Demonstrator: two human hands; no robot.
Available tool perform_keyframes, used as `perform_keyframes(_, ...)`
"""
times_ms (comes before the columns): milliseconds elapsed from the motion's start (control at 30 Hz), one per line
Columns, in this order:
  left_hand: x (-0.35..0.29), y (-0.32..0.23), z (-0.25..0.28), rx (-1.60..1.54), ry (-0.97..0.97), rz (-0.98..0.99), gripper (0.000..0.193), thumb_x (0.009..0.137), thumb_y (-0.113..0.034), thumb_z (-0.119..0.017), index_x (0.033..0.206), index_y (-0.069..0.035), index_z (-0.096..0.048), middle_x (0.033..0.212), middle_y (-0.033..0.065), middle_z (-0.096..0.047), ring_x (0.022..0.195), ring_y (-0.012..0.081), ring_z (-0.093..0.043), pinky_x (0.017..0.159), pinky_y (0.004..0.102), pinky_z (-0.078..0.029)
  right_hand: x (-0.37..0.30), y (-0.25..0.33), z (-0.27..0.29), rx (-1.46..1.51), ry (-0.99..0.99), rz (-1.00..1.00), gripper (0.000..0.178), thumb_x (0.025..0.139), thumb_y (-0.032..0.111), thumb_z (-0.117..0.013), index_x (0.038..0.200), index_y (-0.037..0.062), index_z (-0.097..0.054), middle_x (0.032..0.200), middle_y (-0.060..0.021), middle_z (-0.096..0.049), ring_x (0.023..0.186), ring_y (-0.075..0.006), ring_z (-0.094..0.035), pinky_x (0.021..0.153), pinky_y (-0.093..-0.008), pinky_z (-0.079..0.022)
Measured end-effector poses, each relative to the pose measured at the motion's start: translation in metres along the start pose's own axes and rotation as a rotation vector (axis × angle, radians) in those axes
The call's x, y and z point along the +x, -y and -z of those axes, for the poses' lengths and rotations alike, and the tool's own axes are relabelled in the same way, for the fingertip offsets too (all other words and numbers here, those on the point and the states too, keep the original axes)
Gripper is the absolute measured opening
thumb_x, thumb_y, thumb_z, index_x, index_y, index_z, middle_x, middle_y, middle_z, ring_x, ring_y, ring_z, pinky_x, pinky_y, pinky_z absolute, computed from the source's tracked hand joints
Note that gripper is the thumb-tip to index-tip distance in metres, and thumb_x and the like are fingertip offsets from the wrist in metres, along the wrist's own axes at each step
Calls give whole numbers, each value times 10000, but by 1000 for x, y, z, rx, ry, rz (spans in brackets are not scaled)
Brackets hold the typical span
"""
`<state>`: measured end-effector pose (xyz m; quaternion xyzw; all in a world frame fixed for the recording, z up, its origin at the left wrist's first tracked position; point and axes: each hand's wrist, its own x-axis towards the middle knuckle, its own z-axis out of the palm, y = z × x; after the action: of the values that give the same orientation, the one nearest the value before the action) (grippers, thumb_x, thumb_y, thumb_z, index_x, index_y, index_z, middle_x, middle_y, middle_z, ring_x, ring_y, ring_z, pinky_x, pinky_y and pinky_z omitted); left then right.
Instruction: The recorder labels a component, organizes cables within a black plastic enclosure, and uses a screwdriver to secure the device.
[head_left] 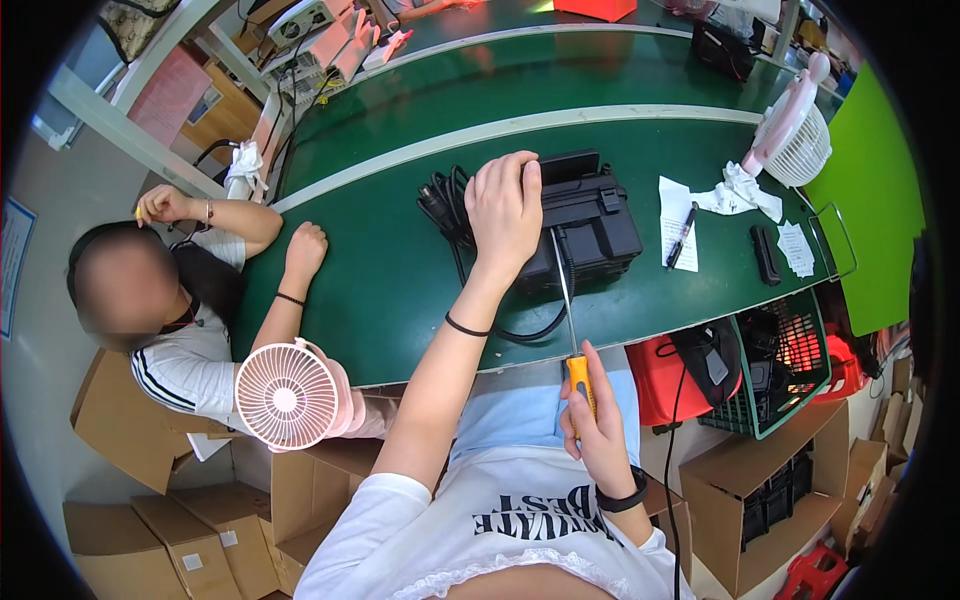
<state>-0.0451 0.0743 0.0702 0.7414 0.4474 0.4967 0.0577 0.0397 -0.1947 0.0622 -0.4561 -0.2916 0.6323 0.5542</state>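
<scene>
On the green bench sits a black plastic box (607,222) with latches and a flap raised at its far side. My left hand (505,212) grips the left end of this box, its fingers closed together over the edge. A screwdriver (578,372) with a yellow and grey handle is held in my right hand (597,425), fingers wrapped round the handle. Its long metal shaft points away from me, and the tip meets the near side of the box. Whether it sits in a screw is too small to tell. A bundled black cable (440,208) lies left of the box.
Right of the box are a paper slip (677,212) with a pen (683,236), crumpled white cloth (742,192), a small black object (764,254) and a fan (797,130). A co-worker (195,300) leans on the bench at left, near a pink fan (288,397). A green crate (772,365) stands below.
</scene>
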Motion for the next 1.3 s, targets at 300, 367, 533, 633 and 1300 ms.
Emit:
perform_keyframes(300, 0, 1, 0, -3, -20, -13, 281, 1033, -291, -456, 1041, -108, -668, 1055, 71, -676, 1103, 281, -588, 1016, 422, -378, 3, -4, -7, 218, 10, -36, 604, 1040, 117, -446, 1586, 128, -188, 1074, -39, -491, 576, -38, -403, 413, -163, -309)
perform_keyframes(367, -1, -1, 0, -2, -20, -16, 283, 1034, -292, -453, 1038, -108, -668, 1055, 71, -676, 1100, 282, -588, 1012, 420, -381, 3, -9, -7, 241, 11, -37, 599, 1041, 119, -447, 1584, 129, -193, 1071, -39, -492, 570, -39, -402, 417, -163, -310)
perform_keyframes(533, 0, -1, 1, -6, -24, -15, 288, 1035, -296, -449, 1032, -107, -667, 1051, 72, -675, 1092, 283, -589, 1002, 418, -385, 10, -24, -5, -260, -1, 218, 595, 1050, 137, -440, 1587, 158, -184, 1049, -35, -484, 548, -46, -395, 424, -158, -300)
perform_keyframes(633, 1, 1, 1, -23, -18, -21, 292, 1036, -300, -448, 1029, -106, -666, 1049, 72, -674, 1094, 282, -587, 1001, 419, -383, 4, 1, -7, 316, 90, -61, 579, 1064, 166, -424, 1590, 193, -183, 998, -19, -461, 553, -50, -379, 425, -156, -291)
perform_keyframes(1300, -10, -4, 16, -41, -33, -84, 233, 991, -257, -508, 1092, -83, -626, 1118, 89, -656, 1135, 290, -567, 1026, 425, -350, 51, 25, 69, -886, -558, 595, 538, 986, 41, -499, 1510, 61, -379, 1120, -131, -609, 862, -236, -597, 740, -307, -489)
